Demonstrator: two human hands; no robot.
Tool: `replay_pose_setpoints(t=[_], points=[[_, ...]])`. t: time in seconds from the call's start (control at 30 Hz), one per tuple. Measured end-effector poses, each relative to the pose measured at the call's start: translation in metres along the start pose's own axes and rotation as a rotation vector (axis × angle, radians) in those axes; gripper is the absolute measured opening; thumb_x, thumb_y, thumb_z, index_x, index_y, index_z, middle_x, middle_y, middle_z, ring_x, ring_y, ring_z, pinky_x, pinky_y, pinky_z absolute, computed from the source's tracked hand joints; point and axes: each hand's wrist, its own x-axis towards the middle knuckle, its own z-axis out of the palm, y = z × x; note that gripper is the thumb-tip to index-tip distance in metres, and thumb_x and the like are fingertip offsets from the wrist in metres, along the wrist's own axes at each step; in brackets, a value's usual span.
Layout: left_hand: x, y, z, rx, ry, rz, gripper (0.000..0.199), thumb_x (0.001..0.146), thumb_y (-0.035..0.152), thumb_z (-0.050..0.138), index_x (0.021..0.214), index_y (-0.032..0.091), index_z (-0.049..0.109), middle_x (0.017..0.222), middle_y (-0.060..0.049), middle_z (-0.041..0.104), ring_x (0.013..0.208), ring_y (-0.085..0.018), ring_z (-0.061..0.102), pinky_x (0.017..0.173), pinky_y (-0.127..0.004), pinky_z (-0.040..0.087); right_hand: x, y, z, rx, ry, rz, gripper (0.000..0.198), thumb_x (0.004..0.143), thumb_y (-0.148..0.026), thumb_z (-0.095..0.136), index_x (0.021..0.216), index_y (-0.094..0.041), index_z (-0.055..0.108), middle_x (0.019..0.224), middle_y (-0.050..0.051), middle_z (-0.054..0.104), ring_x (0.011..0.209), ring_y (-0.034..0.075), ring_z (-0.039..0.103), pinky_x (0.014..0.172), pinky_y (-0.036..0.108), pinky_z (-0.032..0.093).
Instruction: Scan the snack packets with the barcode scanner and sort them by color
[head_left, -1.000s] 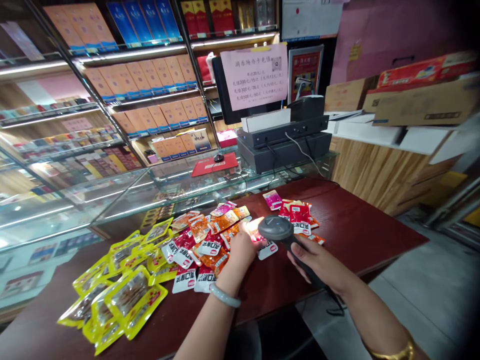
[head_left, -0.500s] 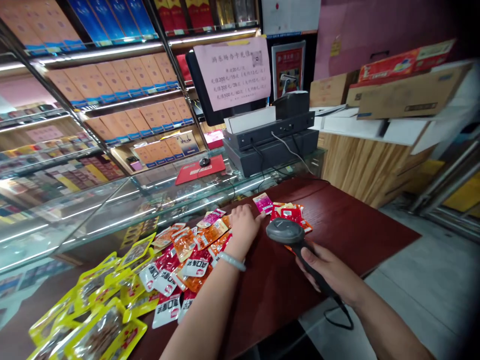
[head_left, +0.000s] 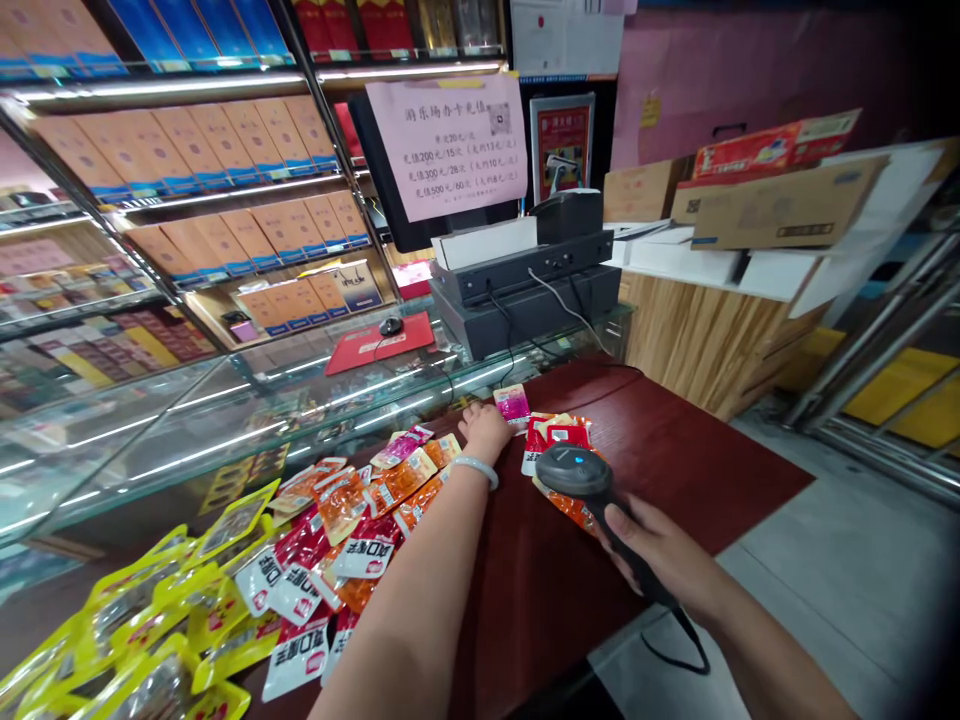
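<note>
My right hand (head_left: 664, 560) grips the handle of a black barcode scanner (head_left: 576, 472), whose head hangs over a small heap of red and orange snack packets (head_left: 559, 437) on the dark red counter (head_left: 697, 460). My left hand (head_left: 485, 428), a pale bangle on its wrist, reaches forward and rests at the near edge of a pink packet (head_left: 512, 404) beside that heap. To the left lies a spread of red, orange and white snack packets (head_left: 352, 520), and beyond them yellow packets (head_left: 150, 620).
A glass display case (head_left: 225, 400) runs along the counter's far side, with a red mouse pad and mouse (head_left: 382, 340) on it. A cash register (head_left: 525, 280) with a pink notice stands behind. Shelves of cartons fill the left; cardboard boxes (head_left: 780, 200) sit on a wooden counter at right.
My left hand left the middle pile and reached forward to the pink packet by the far heap. The scanner moved forward over that heap. The view shifted right.
</note>
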Motion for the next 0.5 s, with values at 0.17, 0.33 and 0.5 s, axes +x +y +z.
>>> replay_pose_setpoints(t=[0.17, 0.33, 0.5], points=[[-0.02, -0.012, -0.017, -0.063, 0.052, 0.115, 0.045, 0.083, 0.042, 0.066, 0.118, 0.015, 0.06, 0.114, -0.018, 0.07, 0.112, -0.03, 0.064, 0.092, -0.038, 0.043, 0.004, -0.002, 0.0, 0.049, 0.013, -0.026, 0.053, 0.08, -0.072, 0.062, 0.086, -0.02, 0.052, 0.065, -0.005, 0.052, 0.043, 0.006, 0.042, 0.04, 0.019, 0.034], [-0.07, -0.046, -0.035, -0.117, 0.036, 0.154, 0.043, 0.08, 0.039, 0.072, 0.115, 0.019, 0.056, 0.108, -0.013, 0.072, 0.102, -0.026, 0.068, 0.079, -0.03, 0.045, -0.001, -0.011, 0.009, 0.121, 0.012, -0.096, 0.052, 0.079, -0.069, 0.066, 0.093, -0.021, 0.054, 0.069, -0.004, 0.054, 0.044, 0.007, 0.043, 0.04, 0.019, 0.036], [-0.132, -0.077, -0.035, -0.188, -0.031, 0.113, 0.041, 0.079, 0.036, 0.074, 0.113, 0.022, 0.056, 0.101, -0.006, 0.073, 0.095, -0.021, 0.069, 0.075, -0.026, 0.044, -0.003, -0.018, 0.031, 0.128, -0.115, -0.136, 0.048, 0.083, -0.066, 0.064, 0.087, -0.02, 0.052, 0.068, -0.005, 0.051, 0.044, 0.006, 0.043, 0.039, 0.018, 0.036]])
